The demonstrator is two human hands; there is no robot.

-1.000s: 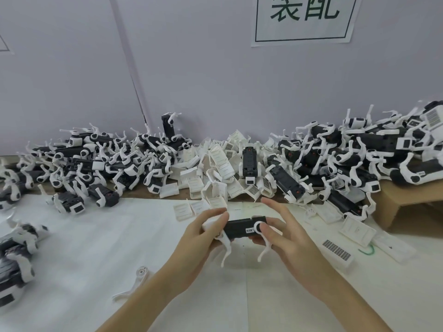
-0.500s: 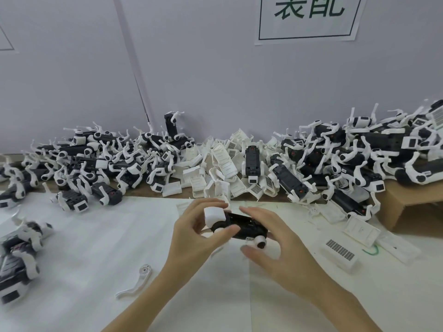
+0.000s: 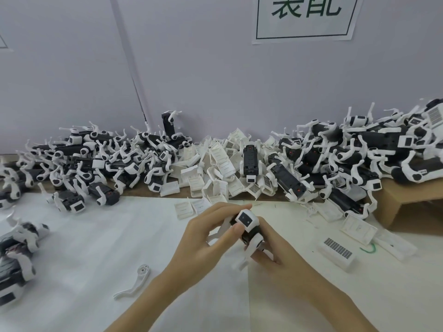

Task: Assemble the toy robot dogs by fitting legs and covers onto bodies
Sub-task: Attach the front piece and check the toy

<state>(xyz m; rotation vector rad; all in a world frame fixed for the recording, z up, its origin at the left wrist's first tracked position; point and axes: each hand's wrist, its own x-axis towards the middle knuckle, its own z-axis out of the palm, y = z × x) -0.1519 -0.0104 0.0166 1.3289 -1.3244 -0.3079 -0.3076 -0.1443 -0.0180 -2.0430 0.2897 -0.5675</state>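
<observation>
Toy dog [image 3: 247, 226] — above the table [image 3: 96, 248], face up for checking | left hand [image 3: 208, 238] pinches its head end | right hand [image 3: 275, 250] cradles its body — spare leg [image 3: 134, 281] lies near.

Head view — forward, downward, close

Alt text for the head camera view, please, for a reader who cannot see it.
Both hands, left hand and right hand, grip one toy robot dog above a white table. A loose white leg lies to its left; piled dogs and white covers line the wall behind.
</observation>
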